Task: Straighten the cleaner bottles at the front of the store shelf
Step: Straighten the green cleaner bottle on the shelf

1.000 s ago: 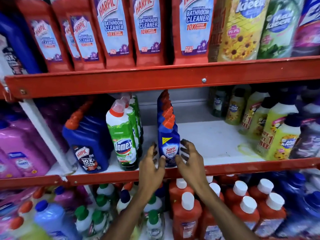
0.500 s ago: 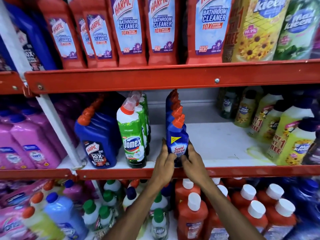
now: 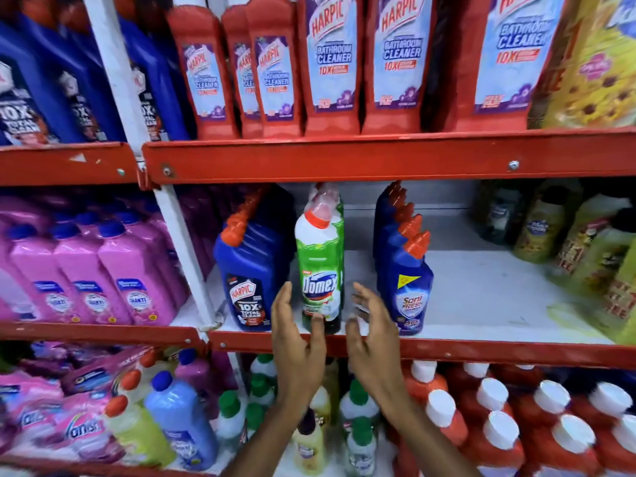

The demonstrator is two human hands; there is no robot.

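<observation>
Three rows of cleaner bottles stand at the front of the middle shelf (image 3: 481, 352). A blue Harpic bottle (image 3: 249, 284) is on the left, a green Domex bottle (image 3: 320, 270) in the middle, a blue Sani Fresh bottle (image 3: 409, 290) on the right. My left hand (image 3: 296, 335) is open at the left of the Domex bottle, its thumb near the bottle's base. At the bottle's right, my right hand (image 3: 371, 325) is open with its fingers spread. Neither hand grips a bottle.
Red Harpic bathroom cleaner bottles (image 3: 330, 63) fill the shelf above. Pink bottles (image 3: 103, 277) stand to the left past a white upright (image 3: 179, 242). Yellow-green bottles (image 3: 585, 249) sit at the right. Bare white shelf lies right of the Sani Fresh row. White-capped orange bottles (image 3: 499, 418) stand below.
Both hands have let go of the Sani Fresh bottle and moved left to either side of the Domex bottle. The view has shifted to the left.
</observation>
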